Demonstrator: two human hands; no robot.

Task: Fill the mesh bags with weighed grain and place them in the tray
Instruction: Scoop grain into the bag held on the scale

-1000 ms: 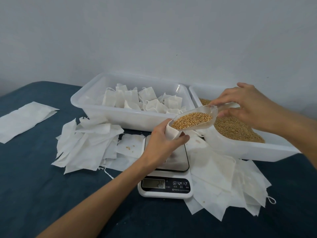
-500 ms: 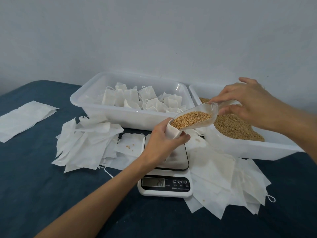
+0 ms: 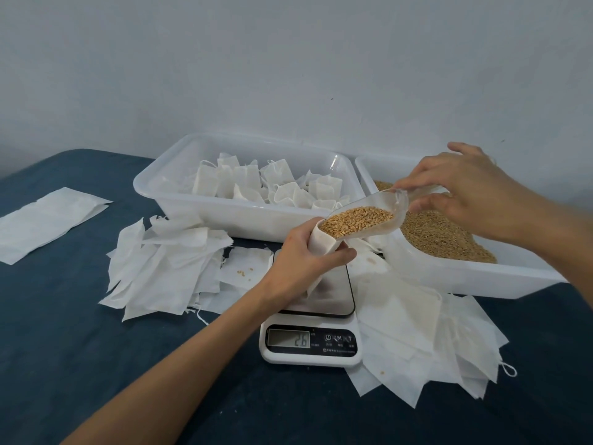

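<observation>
My left hand (image 3: 301, 261) grips a white mesh bag (image 3: 322, 242) held open above the plate of the digital scale (image 3: 313, 342), whose display reads 26. My right hand (image 3: 462, 194) holds the handle of a clear plastic scoop (image 3: 382, 213) full of golden grain, its tip resting in the bag's mouth. Behind the scale stands a white tray (image 3: 205, 203) with several filled bags. To the right a second white tray (image 3: 475, 274) holds loose grain (image 3: 442, 236).
Piles of empty white bags lie left (image 3: 167, 268) and right (image 3: 426, 345) of the scale on the dark blue tablecloth. One flat white sheet (image 3: 45, 220) lies at the far left. A few spilled grains (image 3: 244, 272) sit beside the scale. A grey wall rises behind.
My right hand has lifted the scoop's handle a little, tilting the grain toward the bag. My left hand stays in place and the scale reading stays at 26.
</observation>
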